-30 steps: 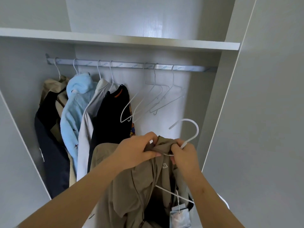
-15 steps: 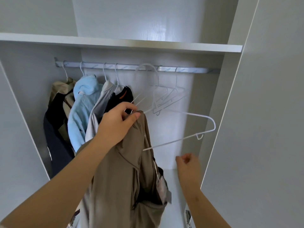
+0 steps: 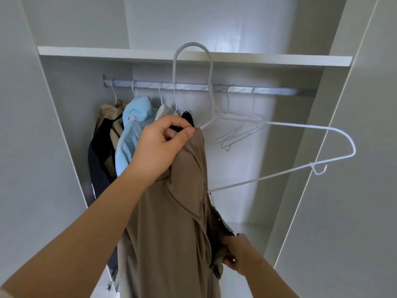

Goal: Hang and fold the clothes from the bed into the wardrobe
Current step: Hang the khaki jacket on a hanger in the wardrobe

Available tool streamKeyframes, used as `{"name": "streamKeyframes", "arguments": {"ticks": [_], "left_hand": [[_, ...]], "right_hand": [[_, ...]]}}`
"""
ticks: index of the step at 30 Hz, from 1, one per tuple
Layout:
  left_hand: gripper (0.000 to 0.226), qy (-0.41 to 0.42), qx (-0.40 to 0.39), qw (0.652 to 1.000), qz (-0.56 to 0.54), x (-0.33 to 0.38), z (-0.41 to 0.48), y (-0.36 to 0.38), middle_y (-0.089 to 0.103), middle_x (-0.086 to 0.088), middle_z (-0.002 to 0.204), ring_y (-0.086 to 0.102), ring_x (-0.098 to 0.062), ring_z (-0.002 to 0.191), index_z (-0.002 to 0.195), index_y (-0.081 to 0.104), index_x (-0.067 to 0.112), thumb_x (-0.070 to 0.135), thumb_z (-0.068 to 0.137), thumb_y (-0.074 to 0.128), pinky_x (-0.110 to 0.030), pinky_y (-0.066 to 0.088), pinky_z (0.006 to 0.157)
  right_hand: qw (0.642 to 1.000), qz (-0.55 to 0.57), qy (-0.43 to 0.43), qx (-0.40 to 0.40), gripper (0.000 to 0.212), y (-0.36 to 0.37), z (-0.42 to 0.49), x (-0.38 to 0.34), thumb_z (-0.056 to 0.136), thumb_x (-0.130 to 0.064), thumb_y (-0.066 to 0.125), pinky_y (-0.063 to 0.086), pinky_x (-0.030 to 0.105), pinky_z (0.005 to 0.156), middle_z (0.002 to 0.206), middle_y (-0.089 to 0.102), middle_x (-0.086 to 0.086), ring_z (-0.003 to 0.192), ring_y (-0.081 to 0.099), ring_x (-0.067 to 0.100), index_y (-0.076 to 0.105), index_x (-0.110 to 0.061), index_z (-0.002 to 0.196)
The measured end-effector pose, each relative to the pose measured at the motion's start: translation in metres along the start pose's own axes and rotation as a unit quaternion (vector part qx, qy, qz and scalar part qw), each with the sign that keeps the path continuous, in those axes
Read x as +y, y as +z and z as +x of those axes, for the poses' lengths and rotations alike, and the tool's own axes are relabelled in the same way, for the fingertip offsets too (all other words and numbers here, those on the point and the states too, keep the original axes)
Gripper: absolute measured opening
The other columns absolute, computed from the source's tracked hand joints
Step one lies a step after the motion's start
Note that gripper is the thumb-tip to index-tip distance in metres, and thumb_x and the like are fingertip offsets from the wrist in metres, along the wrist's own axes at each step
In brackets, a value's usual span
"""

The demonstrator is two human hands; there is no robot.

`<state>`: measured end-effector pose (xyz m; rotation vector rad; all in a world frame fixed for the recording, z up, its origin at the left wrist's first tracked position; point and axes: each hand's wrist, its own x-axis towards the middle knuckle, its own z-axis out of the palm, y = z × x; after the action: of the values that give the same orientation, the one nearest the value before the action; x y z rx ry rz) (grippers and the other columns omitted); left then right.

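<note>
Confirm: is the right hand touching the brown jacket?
Touching. The head view shows the right hand gripping a lower fold of the brown jacket, with no gap between them.

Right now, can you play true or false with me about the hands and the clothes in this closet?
1. The left hand holds the top of the brown jacket. True.
2. The white hanger is already hooked on the rod. False: its hook is held up in the air, not over the rod.
3. A light blue garment hangs on the rod. True.
4. The right hand is empty. False: it holds the jacket lower down.
5. Every hanger on the rod has clothes on it. False: some empty hangers hang there too.
</note>
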<state>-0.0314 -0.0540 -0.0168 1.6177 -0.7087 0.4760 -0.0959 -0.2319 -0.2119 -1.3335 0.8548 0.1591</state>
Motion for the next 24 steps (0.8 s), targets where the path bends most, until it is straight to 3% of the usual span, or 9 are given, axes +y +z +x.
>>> {"name": "streamKeyframes", "arguments": {"ticks": [3, 6, 9, 11, 13, 15, 19, 24], "left_hand": [[0.018, -0.002, 0.002, 1.0, 0.015, -0.002, -0.002, -0.007, 0.042, 0.007, 0.047, 0.037, -0.001, 0.042, 0.077, 0.063, 0.034, 0.018, 0.085, 0.065, -0.009, 0.033, 0.045], [0.018, -0.013, 0.011, 0.999, 0.039, -0.011, -0.003, -0.021, 0.044, 0.012, 0.042, 0.038, -0.001, 0.042, 0.074, 0.063, 0.032, 0.017, 0.084, 0.066, -0.008, 0.032, 0.045], [0.023, -0.028, -0.001, 0.997, 0.073, -0.023, -0.011, -0.037, 0.05, 0.012, 0.045, 0.042, 0.001, 0.045, 0.067, 0.064, 0.035, 0.018, 0.082, 0.068, -0.007, 0.034, 0.047], [0.026, -0.038, -0.014, 0.995, 0.092, -0.03, -0.017, -0.05, 0.054, 0.003, 0.049, 0.043, -0.001, 0.049, 0.066, 0.064, 0.038, 0.018, 0.081, 0.068, -0.008, 0.035, 0.047], [0.014, -0.049, -0.028, 0.991, 0.119, -0.035, -0.022, -0.064, 0.056, -0.023, 0.06, 0.046, -0.015, 0.057, 0.07, 0.064, 0.035, 0.025, 0.079, 0.068, -0.012, 0.034, 0.048], [0.005, -0.067, -0.042, 0.988, 0.132, -0.039, -0.028, -0.077, 0.056, -0.034, 0.069, 0.046, -0.02, 0.061, 0.072, 0.064, 0.029, 0.026, 0.076, 0.067, -0.013, 0.035, 0.049], [0.024, -0.105, -0.1, 0.975, 0.167, -0.052, -0.039, -0.093, 0.064, -0.019, 0.064, 0.052, -0.01, 0.053, 0.062, 0.064, 0.024, 0.008, 0.079, 0.069, -0.011, 0.041, 0.052], [0.023, -0.117, -0.089, 0.964, 0.22, -0.064, -0.046, -0.094, 0.066, -0.007, 0.061, 0.06, -0.018, 0.058, 0.064, 0.063, 0.031, 0.016, 0.079, 0.071, -0.011, 0.042, 0.055]], "right_hand": [[1.0, 0.024, 0.013, 0.01, 0.008, 0.002, 0.005, 0.0, 0.086, 0.004, 0.054, 0.04, 0.027, 0.046, 0.075, 0.057, 0.014, 0.061, 0.052, 0.026, 0.055, 0.008, 0.093], [0.994, 0.11, 0.007, -0.005, 0.007, -0.001, 0.003, -0.01, 0.085, -0.008, 0.064, 0.039, 0.027, 0.053, 0.077, 0.061, 0.012, 0.069, 0.054, 0.024, 0.059, -0.003, 0.084], [0.981, 0.188, -0.004, -0.049, 0.006, -0.011, 0.002, -0.027, 0.088, -0.01, 0.057, 0.045, 0.028, 0.053, 0.07, 0.066, 0.011, 0.07, 0.056, 0.023, 0.061, -0.007, 0.084], [0.972, 0.223, -0.008, -0.078, 0.012, -0.021, 0.003, -0.033, 0.089, -0.008, 0.051, 0.049, 0.033, 0.059, 0.066, 0.068, 0.013, 0.071, 0.058, 0.028, 0.062, -0.004, 0.085], [0.965, 0.244, -0.011, -0.093, 0.015, -0.032, 0.003, -0.035, 0.087, -0.01, 0.05, 0.049, 0.038, 0.069, 0.074, 0.069, 0.016, 0.076, 0.059, 0.031, 0.063, -0.002, 0.088], [0.962, 0.257, -0.017, -0.093, 0.02, -0.041, 0.003, -0.036, 0.089, -0.018, 0.053, 0.05, 0.04, 0.072, 0.074, 0.071, 0.016, 0.079, 0.061, 0.031, 0.064, -0.002, 0.091], [0.963, 0.253, -0.045, -0.081, 0.028, -0.05, 0.003, -0.046, 0.091, -0.026, 0.052, 0.057, 0.036, 0.058, 0.068, 0.071, 0.015, 0.059, 0.068, 0.028, 0.066, -0.003, 0.083], [0.973, 0.216, -0.064, -0.043, 0.027, -0.054, -0.001, -0.059, 0.094, -0.027, 0.05, 0.053, 0.031, 0.046, 0.058, 0.069, 0.011, 0.049, 0.066, 0.025, 0.063, -0.01, 0.078]]}}
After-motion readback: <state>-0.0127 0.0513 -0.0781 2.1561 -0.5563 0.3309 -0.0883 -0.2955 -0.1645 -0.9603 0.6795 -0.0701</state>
